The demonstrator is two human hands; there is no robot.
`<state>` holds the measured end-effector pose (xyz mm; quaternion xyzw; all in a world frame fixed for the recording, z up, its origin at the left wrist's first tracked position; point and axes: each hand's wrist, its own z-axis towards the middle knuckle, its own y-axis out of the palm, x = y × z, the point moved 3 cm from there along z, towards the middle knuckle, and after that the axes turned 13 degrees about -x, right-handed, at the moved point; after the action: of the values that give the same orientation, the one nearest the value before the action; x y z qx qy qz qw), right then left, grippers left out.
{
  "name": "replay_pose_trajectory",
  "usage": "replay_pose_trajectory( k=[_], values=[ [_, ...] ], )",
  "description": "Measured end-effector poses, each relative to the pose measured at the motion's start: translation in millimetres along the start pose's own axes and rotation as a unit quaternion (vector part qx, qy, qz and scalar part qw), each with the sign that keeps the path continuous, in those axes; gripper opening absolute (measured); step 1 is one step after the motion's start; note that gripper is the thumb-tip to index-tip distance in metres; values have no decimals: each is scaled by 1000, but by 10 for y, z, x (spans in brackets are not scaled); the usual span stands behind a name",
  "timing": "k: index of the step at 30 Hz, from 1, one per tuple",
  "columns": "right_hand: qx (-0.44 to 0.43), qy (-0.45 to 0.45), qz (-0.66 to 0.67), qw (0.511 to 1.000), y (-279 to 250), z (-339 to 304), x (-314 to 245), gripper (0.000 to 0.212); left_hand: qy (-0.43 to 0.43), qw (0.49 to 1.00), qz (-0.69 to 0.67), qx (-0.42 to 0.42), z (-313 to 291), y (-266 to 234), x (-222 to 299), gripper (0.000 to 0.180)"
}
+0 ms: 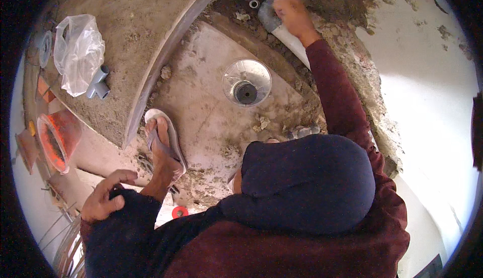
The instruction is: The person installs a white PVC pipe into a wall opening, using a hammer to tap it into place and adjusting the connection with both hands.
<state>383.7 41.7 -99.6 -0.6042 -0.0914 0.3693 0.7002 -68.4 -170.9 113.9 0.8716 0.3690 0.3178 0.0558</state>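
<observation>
At the top, my right hand [294, 19] is over a grey pipe elbow [269, 12] joined to a pale pipe [293, 45] in a dirt trench. Its fingers look curled in and are slightly blurred; anything between them is hidden. A small pale ring [254, 4] lies in the soil left of the elbow. My left hand [107, 197] rests on my bent left knee, fingers loosely apart, holding nothing. On the slab between my feet and the trench stands a shiny round metal container [259, 74] with a dark cylinder [245, 93] inside.
A clear plastic bag [78, 52] and a grey tee fitting [99, 84] lie on the raised cement surface at left. Orange-red containers [65, 137] lie below it. A broken-edged white wall [412, 77] rises at right. A red disc [179, 211] lies near my left foot.
</observation>
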Motion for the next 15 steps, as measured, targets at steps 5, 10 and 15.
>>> replay_pose_trajectory(
  k=[5, 10, 15],
  values=[
    [-108, 161, 305, 932, -720, -459, -158, 20, 28, 990, -124, -57, -39, 155, -412, 76],
    [94, 62, 406, 907, -598, -2, -253, 28, 58, 992, -102, -36, 43, 167, -318, 80],
    [144, 73, 289, 944, 239, -293, 206, 25, 17, 979, -201, -42, 48, 232, -156, 76]
  ],
)
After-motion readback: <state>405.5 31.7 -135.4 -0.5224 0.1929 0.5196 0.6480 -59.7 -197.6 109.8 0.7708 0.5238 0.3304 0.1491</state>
